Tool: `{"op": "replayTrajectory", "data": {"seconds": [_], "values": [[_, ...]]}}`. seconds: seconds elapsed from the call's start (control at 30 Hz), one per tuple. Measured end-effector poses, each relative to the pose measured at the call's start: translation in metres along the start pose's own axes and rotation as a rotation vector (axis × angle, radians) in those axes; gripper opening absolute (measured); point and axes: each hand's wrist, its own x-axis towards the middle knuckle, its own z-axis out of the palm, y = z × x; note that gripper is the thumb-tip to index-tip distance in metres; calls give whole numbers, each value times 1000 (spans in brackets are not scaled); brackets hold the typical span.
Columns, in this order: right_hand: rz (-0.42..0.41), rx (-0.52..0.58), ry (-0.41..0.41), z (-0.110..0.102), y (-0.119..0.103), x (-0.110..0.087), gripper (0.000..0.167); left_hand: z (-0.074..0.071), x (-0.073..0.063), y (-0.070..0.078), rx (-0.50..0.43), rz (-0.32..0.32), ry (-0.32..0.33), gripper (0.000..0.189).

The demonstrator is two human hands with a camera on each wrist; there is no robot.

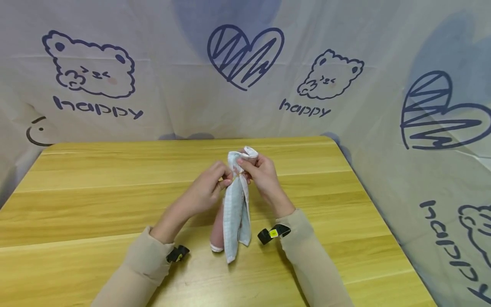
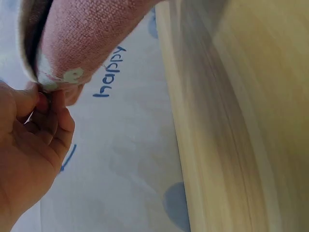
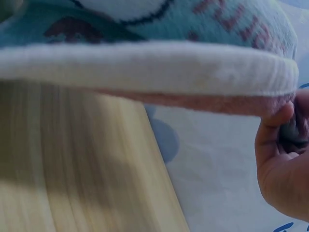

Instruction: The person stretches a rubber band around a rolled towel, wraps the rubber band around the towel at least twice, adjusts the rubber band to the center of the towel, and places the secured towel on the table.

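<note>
A small towel (image 1: 232, 213), pale blue on one face and pink on the other, hangs gathered at its upper part, its white-edged tails spreading downward. A thin yellow band (image 1: 239, 174) runs round the gathered spot. My left hand (image 1: 205, 187) pinches the band at the left side of the gather, fingertips close against the cloth. With thumb in front and fingers behind, my right hand (image 1: 266, 179) grips the towel at the gather's right side. In the left wrist view the towel's pink face (image 2: 91, 41) shows above curled fingers; the right wrist view has its white hem (image 3: 154, 65).
A wood-patterned table (image 1: 96, 200) lies under both hands, its far edge near a pale curtain (image 1: 172, 94) printed with hearts and bears. Black straps (image 1: 274, 233) with yellow marks are on both wrists, by the beige sleeves (image 1: 310, 256).
</note>
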Motion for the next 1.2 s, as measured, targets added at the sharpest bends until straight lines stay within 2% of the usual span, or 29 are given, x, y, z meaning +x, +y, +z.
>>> {"op": "replayTrajectory", "data": {"seconds": [0.17,0.23,0.3,0.43,0.5,0.6,0.8,1.03,1.13,1.2], "values": [[-1,15,112,-4,3,3,24,7,1,4,49,39,-79,8],[10,27,127,-6,3,4,24,8,0,4,49,34,-93,7],[36,32,113,-6,4,4,26,7,-1,3,57,7,-83,5],[88,33,62,-6,1,3,27,3,-3,0,60,-88,-57,3],[95,39,60,-5,0,1,23,0,-3,0,49,-122,-48,3],[84,43,70,-3,-3,0,12,-3,-3,0,26,-140,-14,3],[68,47,85,3,-7,-4,10,-6,-1,4,56,-87,83,7],[145,102,142,12,-7,-5,20,-8,-2,7,249,56,152,16],[174,127,135,14,-7,-5,19,-7,-2,7,308,57,151,14],[186,130,128,15,-7,-5,19,-6,-2,7,320,24,123,12]]}}
